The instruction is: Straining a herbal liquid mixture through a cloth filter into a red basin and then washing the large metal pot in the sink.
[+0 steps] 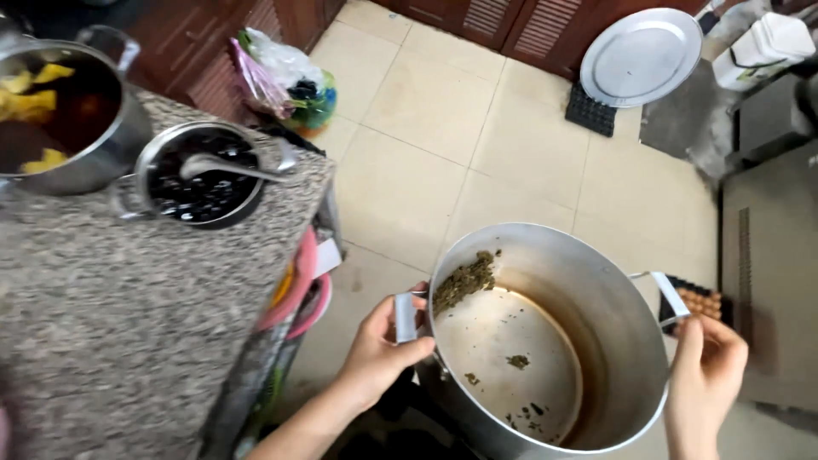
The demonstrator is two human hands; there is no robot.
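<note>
A large steel pot (pixel 596 298) is held above the tiled floor, tilted toward me. Its inside shows a brown stain ring and clumps of green-brown residue (pixel 465 281) on the wall and bottom. My left hand (pixel 381 345) grips the pot's left handle. My right hand (pixel 705 375) is at the right handle (pixel 669 294), fingers curled under it.
A speckled granite counter (pixel 111 315) at left carries a pot of dark liquid with yellow pieces (pixel 51 106) and a small pot of dark pieces with a ladle (pixel 203 175). On the floor are plastic bags (pixel 285 81), a round metal tray (pixel 641 57), an egg tray (pixel 700 300).
</note>
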